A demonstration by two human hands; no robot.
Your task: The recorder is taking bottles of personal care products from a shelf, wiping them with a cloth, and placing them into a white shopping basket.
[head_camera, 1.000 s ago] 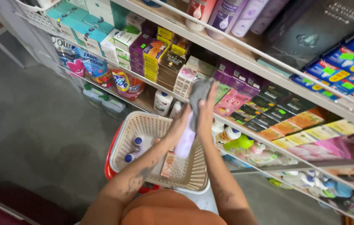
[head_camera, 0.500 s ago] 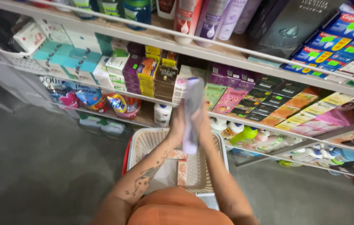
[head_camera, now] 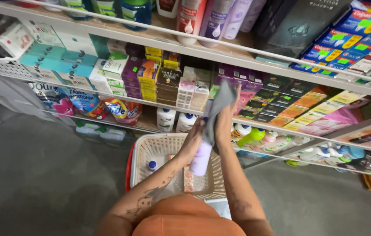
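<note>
My left hand [head_camera: 193,140] grips a pale lilac bottle [head_camera: 201,158] held upright over a beige plastic basket [head_camera: 150,150]. My right hand [head_camera: 223,121] presses a grey cloth [head_camera: 218,107] against the top of that bottle. Both hands are together in front of the middle store shelf. Inside the basket lie a white bottle with a blue cap [head_camera: 151,166] and a patterned box [head_camera: 188,179]. The bottle's cap is hidden by the cloth.
Store shelves [head_camera: 255,70] packed with boxed soaps, toothpaste and bottles run across the view. Detergent bags [head_camera: 122,111] and white bottles [head_camera: 165,120] sit on the low shelf behind the basket. Grey floor [head_camera: 41,175] spreads to the left. A red basket edge [head_camera: 129,166] shows under the beige one.
The view has shifted slightly along the shelves. The cloth stays over the bottle's top with both hands on it; the bottle now hangs a little lower over the basket.
</note>
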